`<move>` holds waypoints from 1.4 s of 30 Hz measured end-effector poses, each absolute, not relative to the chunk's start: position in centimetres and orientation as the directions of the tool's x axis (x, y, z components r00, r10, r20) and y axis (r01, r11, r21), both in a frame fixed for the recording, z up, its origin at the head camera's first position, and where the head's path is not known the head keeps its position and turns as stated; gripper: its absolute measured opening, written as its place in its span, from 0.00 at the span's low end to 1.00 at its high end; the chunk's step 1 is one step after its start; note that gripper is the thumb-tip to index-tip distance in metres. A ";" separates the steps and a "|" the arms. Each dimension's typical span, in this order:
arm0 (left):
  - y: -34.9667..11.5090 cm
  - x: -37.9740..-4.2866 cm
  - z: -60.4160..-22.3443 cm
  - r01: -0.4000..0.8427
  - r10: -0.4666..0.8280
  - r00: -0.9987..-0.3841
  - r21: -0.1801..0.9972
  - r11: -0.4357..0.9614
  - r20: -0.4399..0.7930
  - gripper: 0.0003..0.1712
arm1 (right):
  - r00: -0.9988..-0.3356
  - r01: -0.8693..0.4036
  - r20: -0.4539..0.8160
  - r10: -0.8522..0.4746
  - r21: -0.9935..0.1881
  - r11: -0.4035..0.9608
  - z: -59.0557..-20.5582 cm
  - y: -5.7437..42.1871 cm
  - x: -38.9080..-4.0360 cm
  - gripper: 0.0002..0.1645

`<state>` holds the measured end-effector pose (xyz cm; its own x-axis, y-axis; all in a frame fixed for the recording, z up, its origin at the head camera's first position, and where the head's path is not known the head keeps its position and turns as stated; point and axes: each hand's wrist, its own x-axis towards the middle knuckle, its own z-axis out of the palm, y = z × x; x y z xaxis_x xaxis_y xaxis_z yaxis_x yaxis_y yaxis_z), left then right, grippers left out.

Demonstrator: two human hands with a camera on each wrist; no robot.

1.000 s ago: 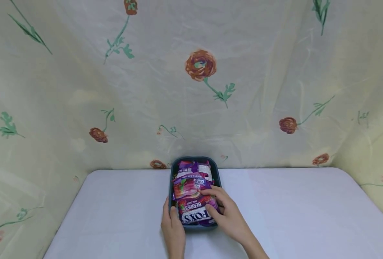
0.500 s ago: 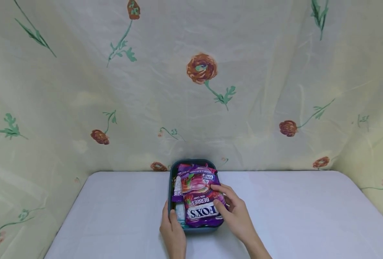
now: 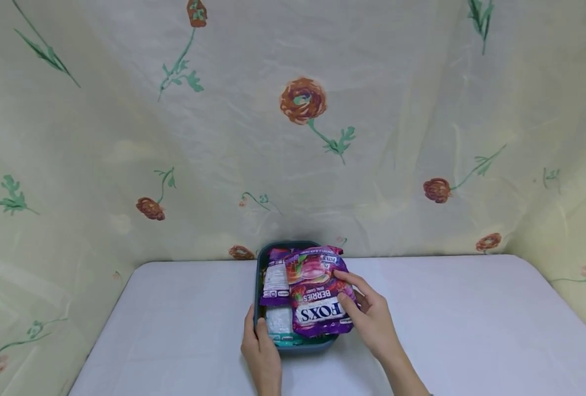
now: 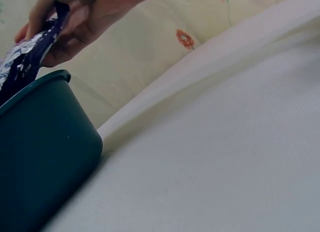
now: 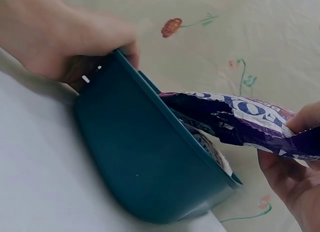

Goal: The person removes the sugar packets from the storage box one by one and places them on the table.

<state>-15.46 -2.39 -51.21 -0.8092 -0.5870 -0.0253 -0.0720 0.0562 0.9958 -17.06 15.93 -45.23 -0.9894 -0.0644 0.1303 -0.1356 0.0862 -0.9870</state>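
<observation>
A dark teal plastic basket (image 3: pixel 305 348) stands near the table's far edge, holding several candy bags. My left hand (image 3: pixel 262 352) grips its near left side, the thumb over the rim; the right wrist view shows this left hand (image 5: pixel 75 46) at the basket wall. My right hand (image 3: pixel 372 313) pinches a purple FOX'S Berries candy bag (image 3: pixel 317 286) by its right side, thumb on top and some fingers hidden beneath. The bag is raised over the basket's right part, tilted past the rim. Under it lie another purple bag (image 3: pixel 275 283) and a white and teal packet (image 3: pixel 279 322).
The basket stands on a white-covered table (image 3: pixel 184 319). Behind it hangs a pale curtain (image 3: pixel 223 137) with printed flowers, reaching down to the table's far edge and along both sides.
My right hand has lifted the FOX'S bag and moved it right, uncovering the purple bag and the white and teal packet. My left hand stays on the basket.
</observation>
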 end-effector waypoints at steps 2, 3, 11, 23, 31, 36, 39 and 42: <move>-2.4 -15.5 -51.2 -0.071 -0.593 -0.805 0.996 0.048 -0.029 0.24 | -0.989 -0.137 0.131 -0.067 -0.987 0.089 -45.2 16.1 -17.1 0.24; -2.3 -15.4 -51.3 -0.076 -0.592 -0.805 0.996 0.045 -0.035 0.24 | -0.989 -0.139 0.134 -0.065 -0.986 0.092 -45.2 16.3 -17.2 0.24; -2.1 -15.2 -51.1 -0.104 -0.601 -0.795 0.995 0.006 -0.080 0.24 | -0.990 -0.143 0.141 -0.026 -0.983 0.114 -45.2 17.4 -17.5 0.25; -2.1 -15.2 -50.9 -0.101 -0.616 -0.784 0.995 -0.003 -0.082 0.24 | -0.990 -0.133 0.138 0.020 -0.981 0.143 -44.9 18.3 -17.8 0.25; -2.4 -15.2 -50.8 -0.109 -0.628 -0.774 0.994 0.003 -0.083 0.24 | -0.995 -0.077 0.085 0.051 -0.986 0.146 -44.8 19.4 -18.1 0.26; -2.5 -15.1 -50.7 -0.106 -0.630 -0.772 0.994 0.005 -0.079 0.23 | -0.995 -0.052 0.066 0.076 -0.985 0.167 -44.7 19.9 -18.2 0.26; -2.6 -15.1 -50.6 -0.104 -0.632 -0.771 0.995 0.003 -0.078 0.23 | -0.994 -0.042 0.057 0.089 -0.985 0.166 -44.6 20.1 -18.3 0.26; -2.7 -15.1 -50.6 -0.100 -0.635 -0.769 0.995 0.005 -0.074 0.23 | -0.994 -0.040 0.055 0.095 -0.987 0.157 -44.7 20.4 -18.4 0.27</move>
<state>-15.15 -2.69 -50.57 -0.7692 -0.6347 -0.0744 -0.1004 0.0051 0.9949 -18.41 20.40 -44.66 -0.9940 0.0948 0.0555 -0.0401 0.1569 -0.9868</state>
